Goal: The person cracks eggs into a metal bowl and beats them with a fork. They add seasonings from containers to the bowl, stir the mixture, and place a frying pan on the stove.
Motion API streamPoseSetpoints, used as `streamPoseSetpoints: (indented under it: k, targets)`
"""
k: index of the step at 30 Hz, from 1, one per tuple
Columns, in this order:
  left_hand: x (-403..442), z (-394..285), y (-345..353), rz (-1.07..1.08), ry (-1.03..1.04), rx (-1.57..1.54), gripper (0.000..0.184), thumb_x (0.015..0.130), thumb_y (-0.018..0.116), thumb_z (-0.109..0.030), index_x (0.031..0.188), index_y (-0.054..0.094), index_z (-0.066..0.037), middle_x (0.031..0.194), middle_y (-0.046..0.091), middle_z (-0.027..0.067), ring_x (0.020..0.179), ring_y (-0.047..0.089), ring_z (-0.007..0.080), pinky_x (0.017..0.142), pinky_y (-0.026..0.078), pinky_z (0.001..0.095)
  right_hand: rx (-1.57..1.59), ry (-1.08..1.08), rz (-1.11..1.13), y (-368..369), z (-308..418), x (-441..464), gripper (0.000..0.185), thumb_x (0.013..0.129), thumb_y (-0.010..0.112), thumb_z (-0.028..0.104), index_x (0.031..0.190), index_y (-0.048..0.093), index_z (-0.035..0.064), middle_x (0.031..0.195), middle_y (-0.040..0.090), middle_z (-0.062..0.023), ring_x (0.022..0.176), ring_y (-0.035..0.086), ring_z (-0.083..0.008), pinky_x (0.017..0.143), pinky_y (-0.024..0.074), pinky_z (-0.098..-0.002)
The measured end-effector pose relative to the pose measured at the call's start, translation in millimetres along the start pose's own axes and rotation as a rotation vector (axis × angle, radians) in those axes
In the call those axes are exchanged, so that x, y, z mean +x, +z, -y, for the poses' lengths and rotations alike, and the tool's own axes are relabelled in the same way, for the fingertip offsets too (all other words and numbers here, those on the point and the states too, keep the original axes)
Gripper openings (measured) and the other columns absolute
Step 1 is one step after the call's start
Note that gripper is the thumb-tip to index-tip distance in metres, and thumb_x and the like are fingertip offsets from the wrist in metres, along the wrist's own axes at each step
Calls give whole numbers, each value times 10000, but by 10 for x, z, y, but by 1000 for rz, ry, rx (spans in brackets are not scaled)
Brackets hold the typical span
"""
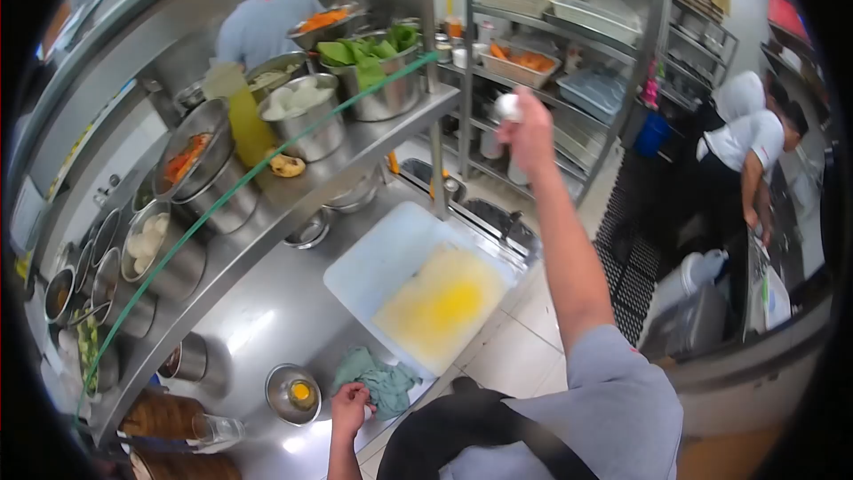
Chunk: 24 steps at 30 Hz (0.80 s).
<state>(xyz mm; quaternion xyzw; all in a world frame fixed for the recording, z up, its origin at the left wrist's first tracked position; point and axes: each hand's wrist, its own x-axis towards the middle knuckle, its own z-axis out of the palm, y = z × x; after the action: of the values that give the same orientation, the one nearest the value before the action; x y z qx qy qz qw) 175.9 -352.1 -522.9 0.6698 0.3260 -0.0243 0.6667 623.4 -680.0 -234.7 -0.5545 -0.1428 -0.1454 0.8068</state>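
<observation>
My right hand (pixel 530 133) is stretched far forward with its fingers wrapped round a white object (pixel 508 108), perhaps a small container. Low in the view, my left hand (pixel 351 409) is closed beside a crumpled green cloth (pixel 378 380); a bit of something white shows at its fingers, too small to name. Left of that hand a metal bowl (pixel 283 396) holds an egg yolk (pixel 302 390). A pale cutting board (pixel 373 253) lies on the steel counter, its near right part yellow.
A steel shelf (pixel 355 147) over the counter carries pots of vegetables and a bottle of yellow liquid (pixel 244 111). A rack (pixel 569 18) with trays stands ahead. Two people (pixel 751 138) work at the right; another person's back (pixel 267 22) shows behind the shelf.
</observation>
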Motion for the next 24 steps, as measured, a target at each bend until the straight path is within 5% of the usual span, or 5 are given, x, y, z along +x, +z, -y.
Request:
streamPoseSetpoints:
  k: [3,6,12,17,24]
  targets:
    - [-15,0,35,-69,-38,-21,212,958,627,-103,1110,625,44,828,663,128,619,680,202,497,530,332,-221,60,-166,-733,-661,491,427,987,578,485,907,629,68,825,612,-47,578,578,-109,479,449,-263]
    - [-38,29,26,-89,2,-20,197,942,637,-86,1097,630,35,832,661,126,630,683,211,523,547,337,-863,252,-83,-1789,-2246,570,744,986,427,629,1249,619,-40,1260,593,-372,1250,545,-473,1080,396,-469]
    - [-188,-294,-59,232,-14,-939,385,885,451,30,1260,511,92,1224,577,248,1157,587,414,1021,516,532,-775,241,281,-3,-1067,-1698,292,945,643,190,1192,616,35,1003,659,-142,872,616,-232,817,507,-357]
    - [-359,-1281,138,194,77,-806,335,987,499,-50,1301,516,66,1210,602,191,1144,613,319,1013,519,435,-520,-126,1174,1197,-527,-3176,553,897,684,290,1355,511,34,991,693,-238,836,677,-417,725,530,-494]
    - [-459,-1591,-160,83,321,-591,420,1064,511,-204,1426,446,-1,1251,610,137,1112,630,201,932,536,352,-602,-343,1109,1839,-610,-3378,548,896,677,331,1322,499,38,886,699,-222,753,683,-411,674,535,-484]
